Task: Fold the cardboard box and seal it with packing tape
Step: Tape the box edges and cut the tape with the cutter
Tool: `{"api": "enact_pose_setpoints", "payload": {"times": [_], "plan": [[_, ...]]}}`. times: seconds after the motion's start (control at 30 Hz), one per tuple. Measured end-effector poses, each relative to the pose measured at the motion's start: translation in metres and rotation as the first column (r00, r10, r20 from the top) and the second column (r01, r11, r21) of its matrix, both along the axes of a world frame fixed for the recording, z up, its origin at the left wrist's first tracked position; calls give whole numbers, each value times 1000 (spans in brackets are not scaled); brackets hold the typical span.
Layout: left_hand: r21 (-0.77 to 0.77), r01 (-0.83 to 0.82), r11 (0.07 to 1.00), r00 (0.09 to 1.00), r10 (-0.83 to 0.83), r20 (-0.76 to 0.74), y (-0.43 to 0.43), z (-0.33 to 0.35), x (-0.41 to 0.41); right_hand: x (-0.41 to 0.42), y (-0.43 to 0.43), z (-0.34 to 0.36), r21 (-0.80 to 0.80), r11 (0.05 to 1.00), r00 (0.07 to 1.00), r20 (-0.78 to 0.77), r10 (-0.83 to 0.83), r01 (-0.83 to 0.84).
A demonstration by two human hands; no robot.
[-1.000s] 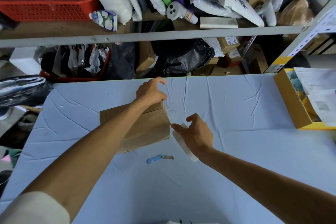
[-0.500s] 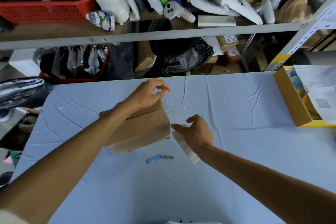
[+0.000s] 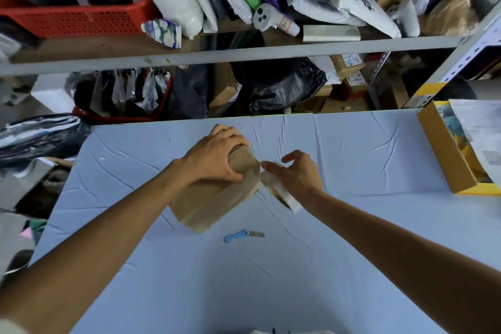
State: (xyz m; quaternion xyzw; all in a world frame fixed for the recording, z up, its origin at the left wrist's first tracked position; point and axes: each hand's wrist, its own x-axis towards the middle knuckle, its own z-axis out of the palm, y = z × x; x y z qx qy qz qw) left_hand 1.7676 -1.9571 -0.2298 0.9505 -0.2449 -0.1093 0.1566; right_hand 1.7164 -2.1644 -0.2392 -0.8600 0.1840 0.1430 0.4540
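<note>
— Lying slantwise near the middle of the blue tabletop (image 3: 217,279), the cardboard box (image 3: 211,203) is seen, is it?

— It is. Its far end is covered by the left hand (image 3: 214,157), whose fingers are curled over the top edge and clamped on it.

— And the right hand (image 3: 298,175)?

— It is closed round a roll of packing tape (image 3: 282,194), held just beside the box's right edge. Whether tape is already stuck to the box cannot be told.

— What else is shown?

— A blue utility knife (image 3: 238,236) is laid just in front of the box, blade out, touched by neither of the hands. A yellow carton (image 3: 444,160) holding papers is set at the right edge, and a cluttered shelf (image 3: 244,51) is seen behind.
</note>
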Motion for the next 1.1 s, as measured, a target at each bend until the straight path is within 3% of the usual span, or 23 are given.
{"api": "enact_pose_setpoints", "payload": {"times": [0.17, 0.3, 0.47, 0.57, 0.8, 1.1], "plan": [[-4, -11, 1000, 991, 11, -130, 2, -8, -1, 1, -9, -7, 21, 999, 999, 1, 38, -38], [-55, -159, 986, 940, 134, -313, -5, -8, 4, -4, -13, -10, 32, 995, 994, 53, 93, -95], [-206, -179, 962, 981, 159, -111, -22, -7, 6, -5, -15, -10, 73, 987, 988, 71, 137, -142], [-337, -113, 935, 977, 43, -209, -27, 2, 8, -5, -17, -10, 96, 982, 985, 81, 156, -163], [-301, -49, 952, 969, -27, -245, -24, -1, 4, -2, -23, -12, 127, 967, 973, 99, 207, -219], [-246, -95, 965, 994, 78, -79, -10, -13, 0, 11, -21, -9, 177, 918, 929, 173, 327, -356]]}}
